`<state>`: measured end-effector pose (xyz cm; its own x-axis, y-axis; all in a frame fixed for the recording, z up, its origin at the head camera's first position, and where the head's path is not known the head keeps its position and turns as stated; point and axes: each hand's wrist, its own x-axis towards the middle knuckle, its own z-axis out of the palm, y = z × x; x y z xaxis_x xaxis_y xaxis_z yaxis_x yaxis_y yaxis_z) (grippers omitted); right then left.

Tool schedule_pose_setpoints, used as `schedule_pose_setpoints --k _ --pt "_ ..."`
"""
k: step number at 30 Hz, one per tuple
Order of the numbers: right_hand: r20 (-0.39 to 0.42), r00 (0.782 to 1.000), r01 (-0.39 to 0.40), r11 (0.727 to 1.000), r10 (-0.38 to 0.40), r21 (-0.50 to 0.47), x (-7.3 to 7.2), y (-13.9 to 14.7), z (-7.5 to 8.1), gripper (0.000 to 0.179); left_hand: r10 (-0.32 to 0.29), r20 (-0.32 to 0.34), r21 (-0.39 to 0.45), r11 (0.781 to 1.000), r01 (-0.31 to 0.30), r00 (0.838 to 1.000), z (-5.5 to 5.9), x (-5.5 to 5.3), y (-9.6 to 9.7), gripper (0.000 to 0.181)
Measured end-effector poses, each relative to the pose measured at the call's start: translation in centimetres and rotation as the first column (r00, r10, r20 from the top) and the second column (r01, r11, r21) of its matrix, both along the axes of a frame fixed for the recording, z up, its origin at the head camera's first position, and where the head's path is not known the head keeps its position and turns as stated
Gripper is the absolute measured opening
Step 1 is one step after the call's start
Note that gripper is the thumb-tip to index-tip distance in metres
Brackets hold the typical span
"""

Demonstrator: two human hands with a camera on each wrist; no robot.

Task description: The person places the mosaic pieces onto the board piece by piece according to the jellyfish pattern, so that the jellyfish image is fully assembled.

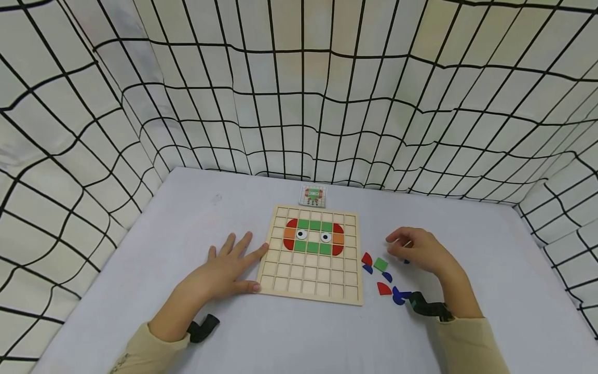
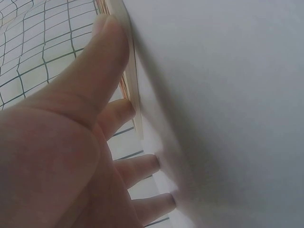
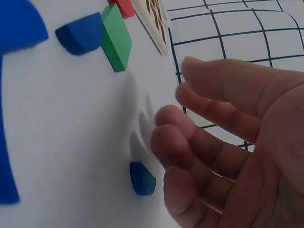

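A wooden grid board lies on the table, bearing green squares, red quarter-round and orange pieces at both ends, and two eye pieces. With fingers spread, my left hand touches the board's left edge with thumb and index finger; the other fingertips reach the table. My right hand hovers right of the board, fingers loosely bent, nothing between them. Below its fingers in the right wrist view lies a small blue piece. Nearby are a green square and a blue half-round piece.
Red quarter-round pieces and several blue pieces lie loose between the board and my right wrist. A small pattern card stands behind the board. Black-lined white cloth surrounds the table's back and sides.
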<state>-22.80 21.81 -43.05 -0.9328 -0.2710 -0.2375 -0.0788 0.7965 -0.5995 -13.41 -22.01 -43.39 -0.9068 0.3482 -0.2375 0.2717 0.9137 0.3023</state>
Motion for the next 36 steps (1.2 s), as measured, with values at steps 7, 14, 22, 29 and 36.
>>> schedule_pose_setpoints --k 7,14,22,29,36 --pt "0.064 0.996 -0.061 0.995 0.056 0.077 0.4 -1.3 -0.2 0.027 0.001 -0.001 0.006 1.000 -0.001 1.000 0.0 0.0 0.0 0.088" --pt "0.075 0.996 -0.050 0.990 0.040 0.135 0.8 -2.2 -0.6 0.031 0.007 0.000 0.003 1.000 -0.007 1.000 -0.1 0.0 -0.1 0.088" --pt "0.068 0.995 -0.076 0.990 0.069 0.120 1.0 -2.9 -0.6 0.020 0.008 -0.006 -0.003 1.000 -0.008 1.000 -0.6 -0.1 -0.3 0.089" --pt "0.075 0.991 -0.112 0.992 0.107 0.065 1.1 -3.0 -0.4 0.021 0.014 0.007 -0.005 1.000 -0.014 1.000 -0.5 -0.1 -0.1 0.089" --pt "0.069 0.988 -0.136 0.991 0.135 0.007 0.8 -2.6 -0.7 0.017 0.013 0.002 -0.002 1.000 -0.013 1.000 -0.5 -0.1 -0.2 0.089"
